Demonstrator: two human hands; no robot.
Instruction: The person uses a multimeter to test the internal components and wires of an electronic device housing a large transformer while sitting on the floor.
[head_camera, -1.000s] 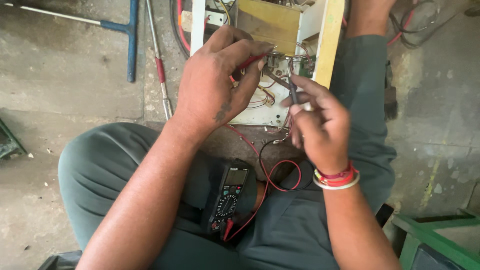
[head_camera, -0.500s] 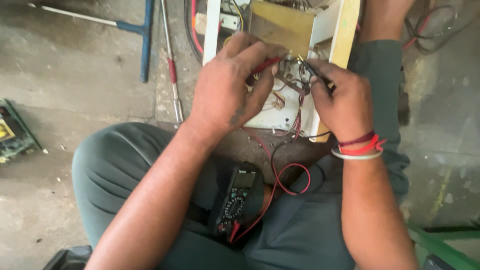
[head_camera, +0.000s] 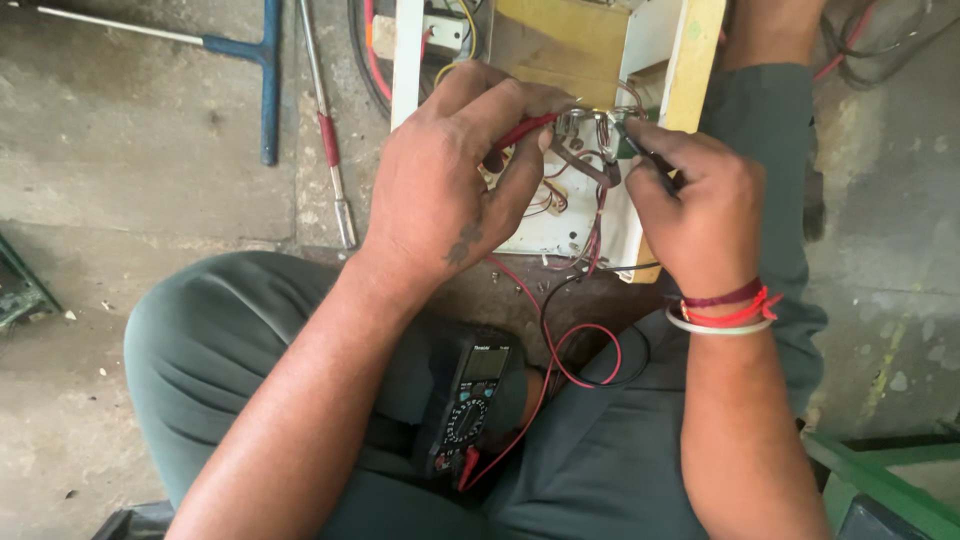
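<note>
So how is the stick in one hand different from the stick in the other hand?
The red probe is in the left hand, while the black probe is in the right hand. The red probe shows a long stretch between the fingers; the black probe is mostly hidden by its hand. The red one comes in from the left, the black one from the right. Both point at the same small metal part in the white box.
</note>
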